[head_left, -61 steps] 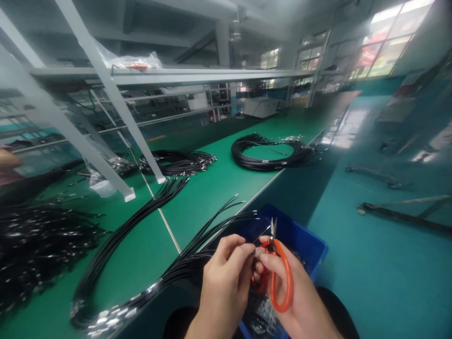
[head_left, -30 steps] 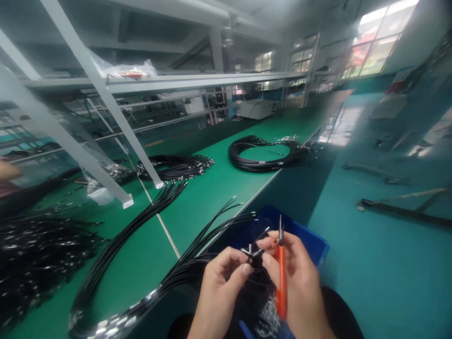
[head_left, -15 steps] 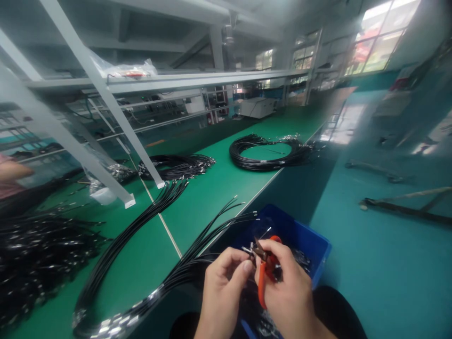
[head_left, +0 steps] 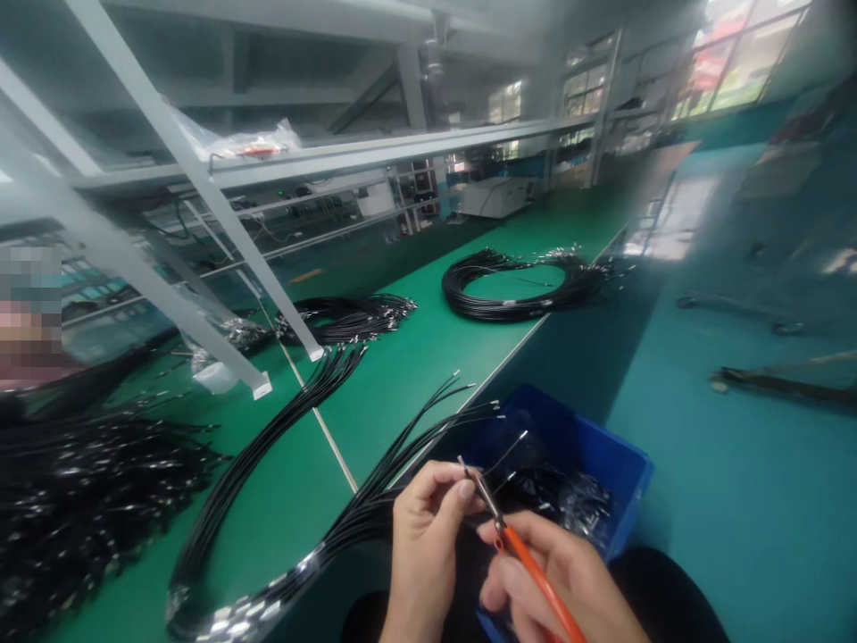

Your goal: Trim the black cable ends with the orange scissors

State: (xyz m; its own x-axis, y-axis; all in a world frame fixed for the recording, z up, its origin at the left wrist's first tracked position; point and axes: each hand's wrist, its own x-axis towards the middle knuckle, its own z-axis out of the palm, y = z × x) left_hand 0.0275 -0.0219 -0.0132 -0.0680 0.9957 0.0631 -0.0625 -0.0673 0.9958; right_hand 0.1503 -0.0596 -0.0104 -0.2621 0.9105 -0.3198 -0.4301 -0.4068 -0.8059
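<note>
My left hand is closed in a pinch on the end of a thin black cable, near the jaws of the pliers. A small metal tip pokes up above my fingertips. In my right hand is a pair of orange-handled pliers, its dark jaws pointing up and left against the cable end. Whether the jaws bite on it I cannot tell. Below both hands stands a blue bin with clear plastic bags and dark pieces inside. A bundle of black cables curves over the table on my left.
The green table carries a coiled cable bundle, another coil and a large cable heap. White shelf posts rise from it. A person is at the far left. Wheeled stand legs are on the right.
The pliers have turned in my right hand: their handles now slant down to the right, and the hand sits lower. My left hand keeps its pinch. The view has shifted slightly.
</note>
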